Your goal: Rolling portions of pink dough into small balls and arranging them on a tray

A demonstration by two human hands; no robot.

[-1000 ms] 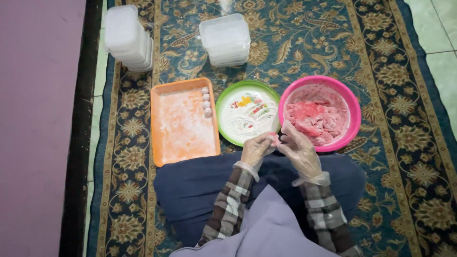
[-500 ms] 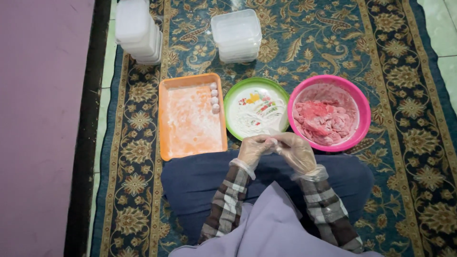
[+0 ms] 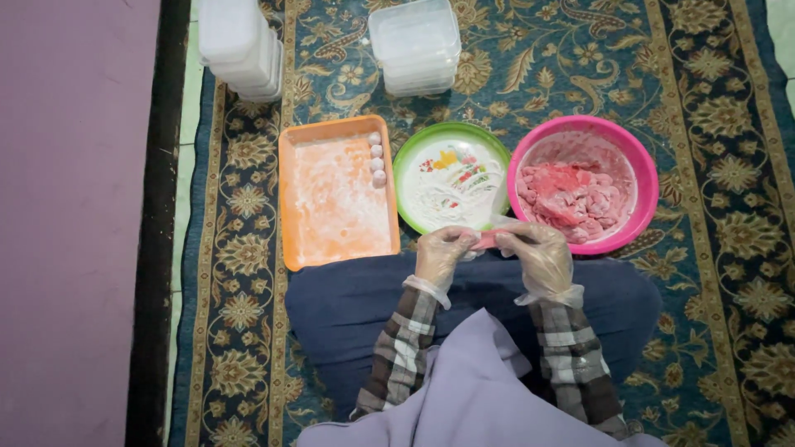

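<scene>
Left hand: our gloved left hand (image 3: pixel 443 252) curls narrowly around one end of a pink dough piece (image 3: pixel 486 240), above our lap.
Right hand: our gloved right hand (image 3: pixel 540 255) pinches the other end of the same piece; both hands meet just in front of the plate and bowl.
Dough piece: small, pink, held between our fingertips, mostly hidden by them.
Bowl: the pink bowl (image 3: pixel 642 178) sits on the rug to our right, holding a heap of pink dough (image 3: pixel 567 199).
Plate: the green plate (image 3: pixel 411 157), dusted white, lies between bowl and tray.
Tray: the orange tray (image 3: pixel 286 199), floured, lies to our left; four small balls (image 3: pixel 377 161) line its far right edge.
Containers: two stacks of clear containers (image 3: pixel 414 45) stand beyond on the rug (image 3: pixel 712 273).
</scene>
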